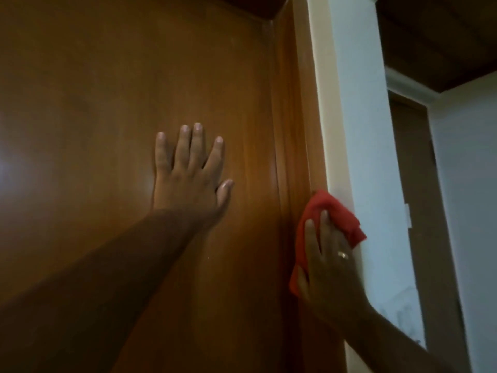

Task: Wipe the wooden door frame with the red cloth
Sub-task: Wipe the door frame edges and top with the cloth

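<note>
A brown wooden door (107, 90) fills the left and middle of the head view. Its wooden door frame (298, 103) runs upright just right of the door. My left hand (188, 179) lies flat on the door with fingers spread, holding nothing. My right hand (326, 265) presses the bunched red cloth (336, 214) against the frame's right edge, where the wood meets a pale strip. The cloth sticks out above and to the left of my fingers. A ring shows on one finger of that hand.
A cream strip and a white wall corner (357, 130) stand right of the frame. Farther right is another dark doorway (419, 211) with a pale frame. A dark wooden ceiling (435, 36) is overhead.
</note>
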